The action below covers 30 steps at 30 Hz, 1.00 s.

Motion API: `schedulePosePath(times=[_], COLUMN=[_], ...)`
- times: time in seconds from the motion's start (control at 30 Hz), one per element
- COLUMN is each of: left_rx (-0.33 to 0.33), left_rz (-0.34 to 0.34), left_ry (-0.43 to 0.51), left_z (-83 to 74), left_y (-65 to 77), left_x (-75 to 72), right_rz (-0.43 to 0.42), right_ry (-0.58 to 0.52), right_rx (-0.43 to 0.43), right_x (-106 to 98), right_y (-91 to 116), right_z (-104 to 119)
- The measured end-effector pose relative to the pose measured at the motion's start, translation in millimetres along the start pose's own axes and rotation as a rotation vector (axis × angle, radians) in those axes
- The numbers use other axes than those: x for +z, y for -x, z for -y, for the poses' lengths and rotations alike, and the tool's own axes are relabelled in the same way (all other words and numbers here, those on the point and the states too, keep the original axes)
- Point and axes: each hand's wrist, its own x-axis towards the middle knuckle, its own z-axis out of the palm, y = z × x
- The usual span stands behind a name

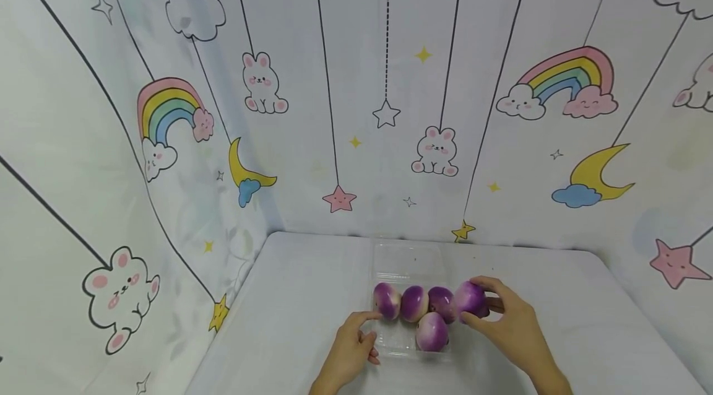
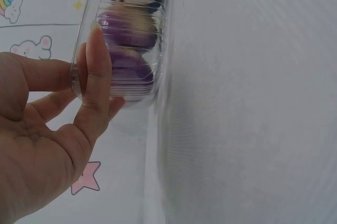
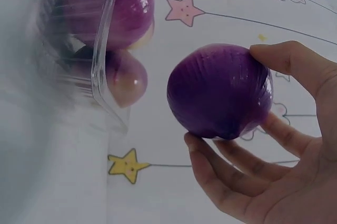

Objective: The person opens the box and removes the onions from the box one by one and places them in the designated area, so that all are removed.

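A clear plastic box (image 1: pixel 393 340) rests on the white table with its lid (image 1: pixel 409 260) folded back. Inside are several purple-and-white, turnip-like vegetables, most in a row at the back and one vegetable (image 1: pixel 432 332) at the front right. My left hand (image 1: pixel 350 347) pinches the box's left wall, thumb and fingers on either side of it in the left wrist view. Between thumb and fingertips, my right hand (image 1: pixel 512 321) holds another turnip-like vegetable (image 3: pixel 218 92), glossy and deep purple. It is just outside the box's right wall (image 3: pixel 99 61) in the right wrist view.
White table surface (image 1: pixel 289 308) extends left and right of the box. Behind it and along the sides hangs a white curtain (image 1: pixel 312 135) printed with rabbits, stars, moons and rainbows, meeting the table's far edge.
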Motion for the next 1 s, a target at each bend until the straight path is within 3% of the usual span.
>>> schedulePosePath(times=[1.0], left_rx=[0.015], left_rz=[0.000], left_ry=[-0.018], left_z=[-4.4], left_y=[1.9], left_x=[-0.1], right_rz=[-0.017], right_ry=[-0.042], right_rx=[-0.236], right_x=[48.1], right_y=[1.7], right_z=[14.9])
